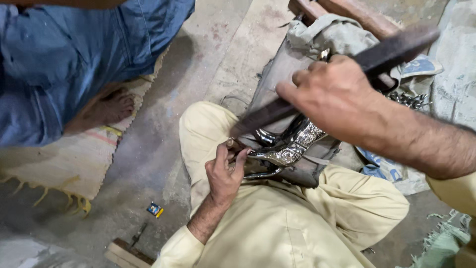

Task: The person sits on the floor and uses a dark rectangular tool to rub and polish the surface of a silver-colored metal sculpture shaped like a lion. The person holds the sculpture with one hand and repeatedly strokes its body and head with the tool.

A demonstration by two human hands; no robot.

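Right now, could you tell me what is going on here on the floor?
A person sits cross-legged on the concrete floor. Their right hand grips a long dark metal file, laid across a shiny ornate metal casting. Their left hand steadies the casting's end over a grey cloth on their lap. Another person in blue clothing sits beside them, bare foot on a woven mat.
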